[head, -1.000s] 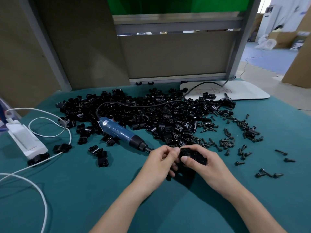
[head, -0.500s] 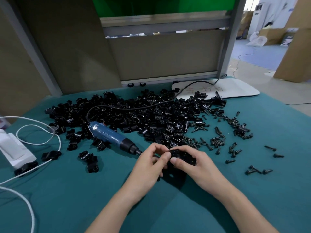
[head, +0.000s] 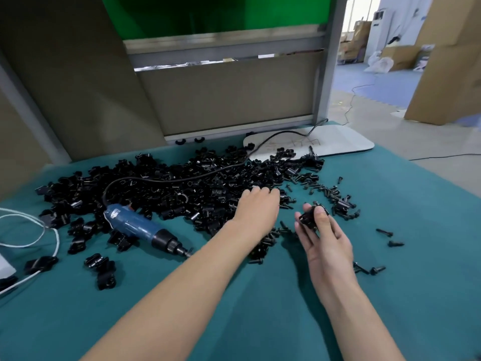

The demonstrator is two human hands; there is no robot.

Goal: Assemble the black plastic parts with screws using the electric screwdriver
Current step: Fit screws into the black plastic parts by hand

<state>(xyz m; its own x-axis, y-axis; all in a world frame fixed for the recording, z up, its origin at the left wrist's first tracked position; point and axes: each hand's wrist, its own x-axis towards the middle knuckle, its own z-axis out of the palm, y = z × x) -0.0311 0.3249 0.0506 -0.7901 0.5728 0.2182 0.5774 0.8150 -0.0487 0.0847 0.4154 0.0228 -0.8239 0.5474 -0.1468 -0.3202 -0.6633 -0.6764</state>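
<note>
A big heap of black plastic parts covers the back of the green table. My left hand reaches over its right edge, fingers down among the parts; whether it holds one is hidden. My right hand holds a black plastic part just above the table, thumb on top. Black screws lie scattered to the right of the heap. The blue electric screwdriver lies on the table to the left, tip pointing right, untouched.
The screwdriver's black cable runs over the heap to a white board at the back. A white cord loops at the left edge. Assembled black pieces lie front left. A panel wall stands behind the table.
My hands have come apart. The left hand left the part and moved forward to the heap. The right hand kept the part and shifted right.
</note>
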